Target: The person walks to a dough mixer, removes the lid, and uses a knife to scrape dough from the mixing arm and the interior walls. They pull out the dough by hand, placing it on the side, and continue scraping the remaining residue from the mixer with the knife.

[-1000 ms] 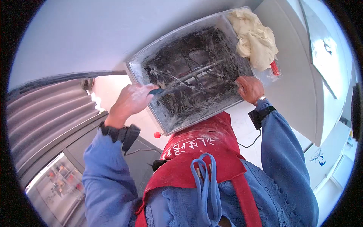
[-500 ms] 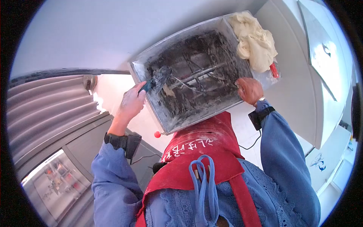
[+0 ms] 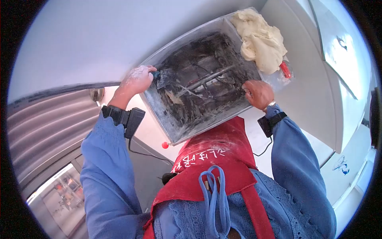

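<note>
My left hand (image 3: pixel 138 79), dusted with flour, is closed on the handle of a scraper (image 3: pixel 162 78) at the upper left wall of a metal mixing trough (image 3: pixel 163 115). The scraper's blade lies against the inside of that wall. Inside the trough, a metal shaft with rods (image 3: pixel 211 79) crosses the floury, dark-smeared interior, and a scrap of dough (image 3: pixel 174 98) lies near the left side. My right hand (image 3: pixel 258 95) is at the right wall with its fingers curled; whatever they hold, if anything, is hidden.
A large lump of dough (image 3: pixel 260 42) sits on the ledge at the trough's right end. Beside it is a red object (image 3: pixel 285 69). A red knob (image 3: pixel 165 145) sticks out at the trough's lower left corner. White cabinets (image 3: pixel 310 75) stand on the right.
My left hand has moved up along the left wall with the scraper, whose blade is now nearer the upper corner. My right hand has shifted slightly left. The view has shifted a little.
</note>
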Demonstrator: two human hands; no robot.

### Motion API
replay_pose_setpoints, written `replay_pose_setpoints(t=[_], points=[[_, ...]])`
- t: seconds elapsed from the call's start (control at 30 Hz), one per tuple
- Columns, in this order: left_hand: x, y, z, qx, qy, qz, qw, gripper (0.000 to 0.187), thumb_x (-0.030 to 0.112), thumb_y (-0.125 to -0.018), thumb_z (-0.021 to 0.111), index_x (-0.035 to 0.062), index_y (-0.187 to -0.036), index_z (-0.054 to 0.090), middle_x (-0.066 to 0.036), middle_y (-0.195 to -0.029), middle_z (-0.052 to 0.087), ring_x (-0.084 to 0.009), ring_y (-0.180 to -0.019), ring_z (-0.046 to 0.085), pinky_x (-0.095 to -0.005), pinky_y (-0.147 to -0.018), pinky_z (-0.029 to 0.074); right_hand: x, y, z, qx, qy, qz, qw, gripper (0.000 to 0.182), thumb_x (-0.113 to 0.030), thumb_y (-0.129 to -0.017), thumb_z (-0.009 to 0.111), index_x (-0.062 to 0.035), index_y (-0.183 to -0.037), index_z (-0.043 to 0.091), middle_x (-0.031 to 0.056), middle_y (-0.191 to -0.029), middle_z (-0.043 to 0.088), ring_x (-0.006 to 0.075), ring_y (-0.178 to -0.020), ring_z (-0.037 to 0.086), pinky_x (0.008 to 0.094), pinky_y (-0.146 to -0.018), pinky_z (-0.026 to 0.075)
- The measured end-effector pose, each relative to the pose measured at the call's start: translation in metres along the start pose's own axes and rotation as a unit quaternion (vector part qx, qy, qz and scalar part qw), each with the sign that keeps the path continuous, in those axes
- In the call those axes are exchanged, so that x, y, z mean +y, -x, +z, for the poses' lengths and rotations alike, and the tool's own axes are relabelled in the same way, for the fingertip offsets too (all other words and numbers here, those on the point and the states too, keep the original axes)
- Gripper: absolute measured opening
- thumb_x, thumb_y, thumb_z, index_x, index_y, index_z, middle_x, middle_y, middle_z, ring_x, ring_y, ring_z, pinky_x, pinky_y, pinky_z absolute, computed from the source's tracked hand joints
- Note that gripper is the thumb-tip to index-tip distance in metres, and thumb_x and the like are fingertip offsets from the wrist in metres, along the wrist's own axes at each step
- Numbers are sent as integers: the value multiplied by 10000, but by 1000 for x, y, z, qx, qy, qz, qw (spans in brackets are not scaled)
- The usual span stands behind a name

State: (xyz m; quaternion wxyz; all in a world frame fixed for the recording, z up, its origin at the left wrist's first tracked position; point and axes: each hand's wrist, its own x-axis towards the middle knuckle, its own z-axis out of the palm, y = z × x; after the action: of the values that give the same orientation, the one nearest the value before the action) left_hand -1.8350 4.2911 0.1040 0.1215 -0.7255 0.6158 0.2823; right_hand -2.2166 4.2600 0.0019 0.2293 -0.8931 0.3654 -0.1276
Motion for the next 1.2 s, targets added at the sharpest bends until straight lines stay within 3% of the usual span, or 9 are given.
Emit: replay_pose_setpoints(t=[0.2, 0.27, 0.3, 0.43, 0.57, 0.63, 0.73, 0.87, 1.2], points=[[8, -41, -10, -62, -53, -44, 996, 327, 125, -757, 415, 95, -1032, 591, -153, -972, 600, -261, -886, 581, -353, -811, 448, 8, 1, 2, 4, -42, -13, 999, 179, -99, -633, 546, -68, -806, 515, 113, -722, 548, 313, -693, 543, 408, -614, 435], [18, -55, -20, -114, 35, -171, 978, 329, 104, -745, 414, 92, -1022, 591, -137, -775, 616, -226, -637, 602, -347, -587, 496, 11, 2, 3, 7, -49, -13, 999, 183, -104, -633, 551, -68, -809, 514, 112, -725, 551, 308, -698, 548, 405, -616, 439], [0, -71, -16, -126, 68, -151, 978, 324, 85, -735, 414, 70, -1008, 587, -90, -622, 563, -173, -473, 532, -313, -413, 433, 12, 3, 3, 19, -62, -22, 998, 185, -102, -633, 552, -68, -811, 514, 110, -723, 551, 306, -703, 550, 402, -616, 442], [22, -86, -26, -197, 76, -169, 963, 283, 88, -748, 437, 60, -983, 592, -61, -631, 524, -128, -491, 505, -278, -392, 375, 14, 2, -1, 20, -94, -36, 995, 183, -101, -632, 561, -74, -808, 520, 99, -712, 550, 298, -692, 552, 400, -609, 445], [48, -74, 4, -251, 194, -181, 931, 256, 141, -759, 465, 52, -952, 607, -106, -744, 579, -185, -625, 577, -323, -513, 452, 17, 4, -2, 21, -113, -44, 992, 187, -114, -640, 577, -82, -817, 527, 85, -721, 553, 281, -698, 553, 399, -611, 443], [75, -65, 18, -139, -54, 46, 988, 268, 201, -775, 480, 38, -944, 610, -149, -877, 599, -262, -830, 586, -371, -712, 464, 20, 3, -3, 20, -123, -48, 991, 186, -116, -644, 579, -84, -820, 528, 81, -728, 555, 277, -705, 553, 398, -614, 442], [69, -63, 13, -87, -81, 15, 993, 295, 228, -795, 466, 29, -966, 600, -157, -986, 581, -306, -970, 526, -396, -848, 408, 23, 4, -6, -3, -141, -68, 988, 185, -117, -653, 580, -89, -828, 528, 72, -740, 559, 271, -713, 554, 393, -621, 443], [52, -19, 24, 23, -172, 15, 985, 314, 251, -817, 464, 48, -1026, 579, -149, -1025, 573, -293, -969, 528, -395, -835, 414, 23, 2, -10, -50, -149, -68, 985, 199, -146, -689, 566, -75, -851, 474, 94, -770, 529, 288, -774, 536, 411, -672, 430], [94, -7, 21, -4, -150, -2, 989, 279, 237, -807, 489, 88, -1023, 583, -111, -978, 599, -300, -929, 547, -382, -790, 447, 24, 2, -7, -38, -143, -86, 985, 207, -122, -643, 583, -85, -833, 512, 74, -747, 533, 262, -748, 542, 379, -656, 429]])
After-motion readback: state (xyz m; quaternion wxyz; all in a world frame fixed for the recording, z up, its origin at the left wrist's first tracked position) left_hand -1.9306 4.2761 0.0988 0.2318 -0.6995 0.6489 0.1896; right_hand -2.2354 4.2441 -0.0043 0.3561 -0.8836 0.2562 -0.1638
